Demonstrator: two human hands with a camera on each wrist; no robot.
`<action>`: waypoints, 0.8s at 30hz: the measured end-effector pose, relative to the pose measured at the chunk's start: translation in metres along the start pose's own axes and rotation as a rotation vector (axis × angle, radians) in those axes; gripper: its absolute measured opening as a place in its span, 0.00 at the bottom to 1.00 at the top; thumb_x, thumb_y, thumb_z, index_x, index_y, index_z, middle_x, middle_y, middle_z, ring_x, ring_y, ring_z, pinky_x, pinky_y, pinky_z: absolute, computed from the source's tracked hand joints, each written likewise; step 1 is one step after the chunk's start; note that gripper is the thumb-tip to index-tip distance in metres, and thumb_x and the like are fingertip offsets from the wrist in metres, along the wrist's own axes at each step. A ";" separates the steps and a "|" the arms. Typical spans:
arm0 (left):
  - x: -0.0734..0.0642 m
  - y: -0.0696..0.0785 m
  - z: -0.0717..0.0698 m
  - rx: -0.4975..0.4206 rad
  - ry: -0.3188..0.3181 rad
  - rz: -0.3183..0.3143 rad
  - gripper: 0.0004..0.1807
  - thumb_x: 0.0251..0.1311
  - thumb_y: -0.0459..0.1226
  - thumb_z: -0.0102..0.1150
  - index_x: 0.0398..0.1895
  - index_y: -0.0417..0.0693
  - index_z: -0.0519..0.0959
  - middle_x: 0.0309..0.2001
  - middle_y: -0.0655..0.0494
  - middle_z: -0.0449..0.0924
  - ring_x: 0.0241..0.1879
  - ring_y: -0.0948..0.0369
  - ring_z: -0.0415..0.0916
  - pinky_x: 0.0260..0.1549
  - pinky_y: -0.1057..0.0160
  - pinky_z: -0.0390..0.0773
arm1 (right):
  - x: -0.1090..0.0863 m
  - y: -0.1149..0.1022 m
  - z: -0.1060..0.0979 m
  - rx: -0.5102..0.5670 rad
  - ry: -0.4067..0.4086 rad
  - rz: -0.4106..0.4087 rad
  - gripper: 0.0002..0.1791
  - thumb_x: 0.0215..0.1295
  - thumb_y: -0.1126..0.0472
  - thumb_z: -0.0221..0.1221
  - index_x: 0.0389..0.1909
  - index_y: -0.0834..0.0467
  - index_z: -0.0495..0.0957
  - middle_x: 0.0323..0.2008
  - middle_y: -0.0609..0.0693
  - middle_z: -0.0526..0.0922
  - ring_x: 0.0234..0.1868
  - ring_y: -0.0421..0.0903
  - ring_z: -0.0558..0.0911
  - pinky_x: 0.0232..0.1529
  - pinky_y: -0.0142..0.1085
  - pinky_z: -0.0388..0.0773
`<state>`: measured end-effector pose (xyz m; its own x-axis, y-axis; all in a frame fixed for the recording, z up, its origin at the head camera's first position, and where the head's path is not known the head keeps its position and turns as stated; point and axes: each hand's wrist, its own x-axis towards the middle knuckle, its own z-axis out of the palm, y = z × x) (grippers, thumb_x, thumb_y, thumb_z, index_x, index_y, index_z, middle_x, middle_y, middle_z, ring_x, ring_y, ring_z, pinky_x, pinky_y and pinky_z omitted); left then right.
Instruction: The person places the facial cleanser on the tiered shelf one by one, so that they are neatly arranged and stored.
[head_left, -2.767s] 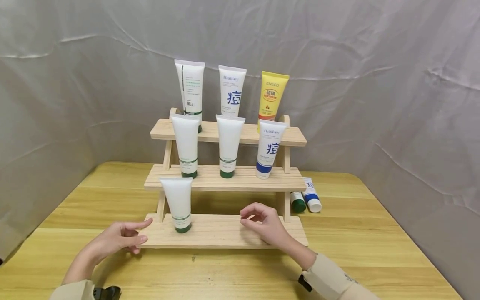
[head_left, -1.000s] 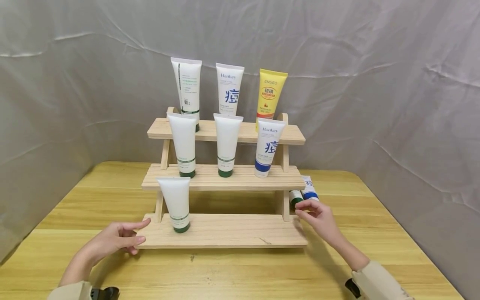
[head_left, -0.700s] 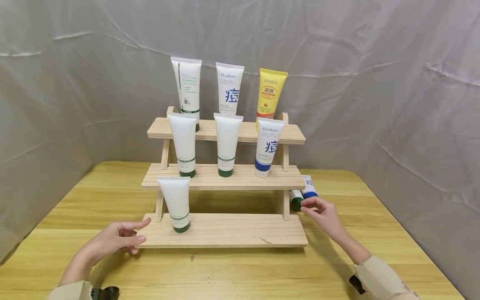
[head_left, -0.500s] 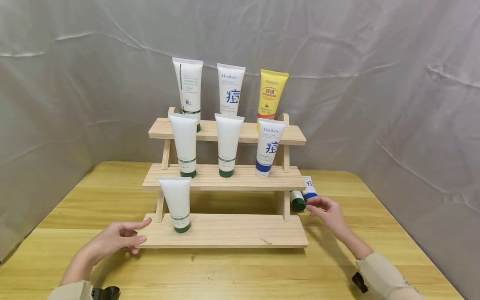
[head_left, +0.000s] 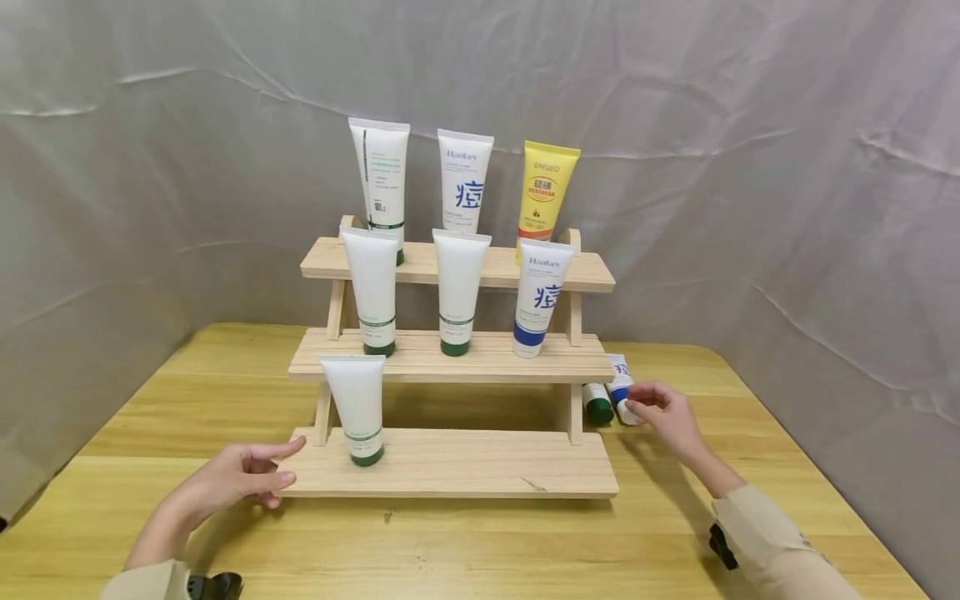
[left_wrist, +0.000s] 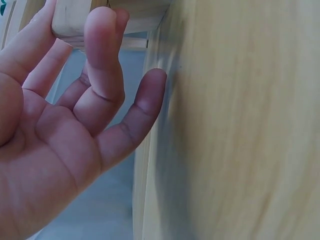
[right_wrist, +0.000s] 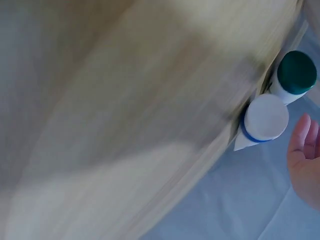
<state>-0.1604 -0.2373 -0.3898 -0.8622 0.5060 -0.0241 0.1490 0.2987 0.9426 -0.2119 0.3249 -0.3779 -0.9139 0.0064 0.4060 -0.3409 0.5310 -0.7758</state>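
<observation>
A three-tier wooden display stand bears several squeeze tubes standing on their caps. My left hand holds the left end of its bottom shelf, thumb and index finger at the corner, the other fingers loosely bent. My right hand is right of the stand, thumb and fingers apart. Its fingertips are right at the white cap of a white-and-blue tube lying on the table. Beside that tube lies a green-capped white tube, partly hidden by the stand. The right wrist view shows the white cap beside the fingers.
On the bottom shelf a white tube stands at the left. The middle shelf holds two green-capped tubes and a blue-banded tube. Up top are two white tubes and a yellow tube. A grey cloth hangs behind the table.
My right hand has moved from over the bottom shelf, past the green-capped tube, to the white cap of the lying tube. The left hand keeps its place at the stand.
</observation>
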 end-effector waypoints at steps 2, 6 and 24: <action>0.000 -0.001 0.000 -0.004 0.000 0.001 0.28 0.59 0.34 0.54 0.58 0.27 0.59 0.23 0.50 0.72 0.22 0.60 0.74 0.25 0.64 0.75 | 0.003 0.003 -0.001 -0.043 0.005 -0.013 0.09 0.54 0.74 0.58 0.37 0.73 0.74 0.33 0.65 0.77 0.30 0.34 0.74 0.28 0.26 0.74; 0.000 -0.001 0.000 -0.001 0.001 -0.003 0.28 0.59 0.35 0.54 0.58 0.26 0.58 0.23 0.50 0.73 0.22 0.60 0.74 0.25 0.64 0.75 | 0.008 0.008 -0.004 -0.116 -0.018 -0.023 0.11 0.54 0.73 0.58 0.39 0.73 0.75 0.35 0.66 0.77 0.32 0.35 0.73 0.33 0.22 0.69; 0.000 -0.002 -0.001 -0.035 -0.005 -0.003 0.27 0.60 0.34 0.53 0.58 0.28 0.59 0.24 0.50 0.72 0.22 0.60 0.74 0.26 0.63 0.76 | 0.023 0.027 -0.014 -0.068 -0.218 0.279 0.30 0.61 0.59 0.57 0.60 0.68 0.60 0.56 0.75 0.60 0.56 0.67 0.62 0.50 0.54 0.66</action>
<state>-0.1610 -0.2384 -0.3915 -0.8602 0.5091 -0.0282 0.1296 0.2718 0.9536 -0.2393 0.3511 -0.3831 -0.9978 -0.0179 0.0642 -0.0624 0.5897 -0.8052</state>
